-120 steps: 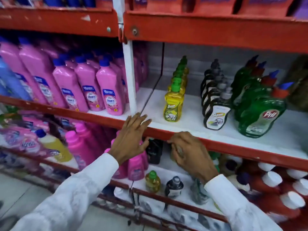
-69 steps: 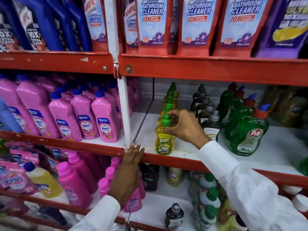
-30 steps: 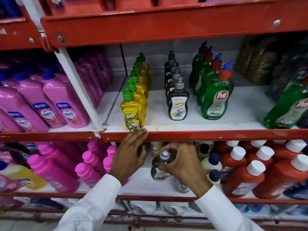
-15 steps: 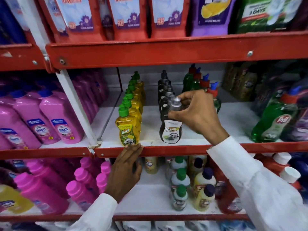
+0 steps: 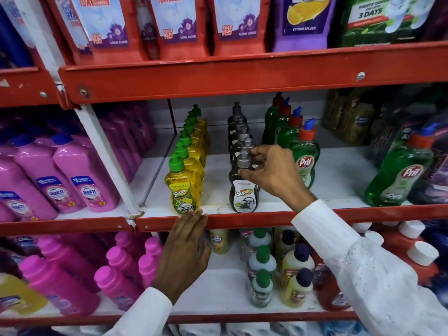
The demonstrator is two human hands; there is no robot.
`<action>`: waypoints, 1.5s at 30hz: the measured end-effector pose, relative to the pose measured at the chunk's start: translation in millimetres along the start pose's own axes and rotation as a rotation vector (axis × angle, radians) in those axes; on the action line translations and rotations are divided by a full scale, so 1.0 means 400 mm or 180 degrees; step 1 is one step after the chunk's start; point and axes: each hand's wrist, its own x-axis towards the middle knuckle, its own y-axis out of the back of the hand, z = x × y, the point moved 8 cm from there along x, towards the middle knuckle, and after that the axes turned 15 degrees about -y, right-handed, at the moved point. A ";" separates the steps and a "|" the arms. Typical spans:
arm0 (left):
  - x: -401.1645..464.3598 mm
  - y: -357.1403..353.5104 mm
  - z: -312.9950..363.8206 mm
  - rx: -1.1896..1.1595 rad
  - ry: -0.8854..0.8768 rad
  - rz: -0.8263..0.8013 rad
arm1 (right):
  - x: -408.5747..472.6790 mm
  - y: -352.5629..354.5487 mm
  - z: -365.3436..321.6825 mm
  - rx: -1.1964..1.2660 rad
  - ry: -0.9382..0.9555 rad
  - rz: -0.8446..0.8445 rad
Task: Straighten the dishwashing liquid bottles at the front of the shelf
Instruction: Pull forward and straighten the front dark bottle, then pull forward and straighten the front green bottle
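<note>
A black "Super" dishwashing bottle (image 5: pixel 243 195) with a grey cap stands upright at the front edge of the middle shelf (image 5: pixel 339 215). My right hand (image 5: pixel 271 172) pinches its cap and neck. More black bottles line up behind it. To its left a yellow "Super" bottle (image 5: pixel 183 192) with a green cap heads its own row, label facing out. My left hand (image 5: pixel 185 248) rests flat with fingertips on the red shelf lip just below the yellow bottle, holding nothing. Green "Pril" bottles (image 5: pixel 304 161) stand in a row to the right.
Another green Pril bottle (image 5: pixel 400 175) stands further right. Pink bottles (image 5: pixel 84 185) fill the left bay beyond a white upright (image 5: pixel 109 161). Red cleaner pouches (image 5: pixel 177 23) sit on the shelf above. Small bottles (image 5: pixel 261 267) and pink bottles crowd the shelf below.
Over the earlier frames my right hand took a black bottle from the lower shelf and brought it up to the middle one. It now stands at the front of the black row.
</note>
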 end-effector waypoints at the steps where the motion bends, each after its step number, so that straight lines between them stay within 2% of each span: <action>1: 0.006 0.003 0.012 0.0047 -0.0014 0.0019 | -0.002 -0.001 0.003 0.0025 0.0014 0.0002; 6: 0.071 -0.005 0.133 -0.0015 -0.0413 0.0204 | -0.029 0.049 0.052 0.0179 -0.0034 0.0221; 12: 0.166 -0.072 0.275 -0.0167 -0.0879 0.0105 | -0.151 0.232 0.267 0.0999 -0.0102 0.1741; 16: 0.195 -0.135 0.301 -0.0114 -0.0912 -0.0159 | -0.164 0.289 0.427 0.0732 -0.0272 0.2428; 19: 0.204 -0.149 0.298 -0.0115 -0.0801 -0.0144 | -0.146 0.332 0.523 0.0533 -0.0667 0.2722; 23: 0.205 -0.142 0.305 -0.0080 -0.0798 -0.0079 | -0.092 0.367 0.607 0.0367 -0.1119 0.2608; 26: 0.205 -0.136 0.306 -0.0085 -0.0752 -0.0121 | -0.055 0.383 0.627 0.0323 -0.1220 0.2517; 34: 0.202 -0.131 0.305 -0.0204 -0.0565 -0.0196 | -0.054 0.376 0.560 0.0367 -0.0826 0.2338; 39: 0.199 -0.133 0.306 -0.0241 -0.0504 -0.0232 | -0.070 0.276 0.424 0.0320 -0.0417 0.1982; 45: 0.201 -0.118 0.312 -0.0290 -0.0475 -0.0132 | -0.065 0.128 0.373 0.0347 -0.0483 0.1508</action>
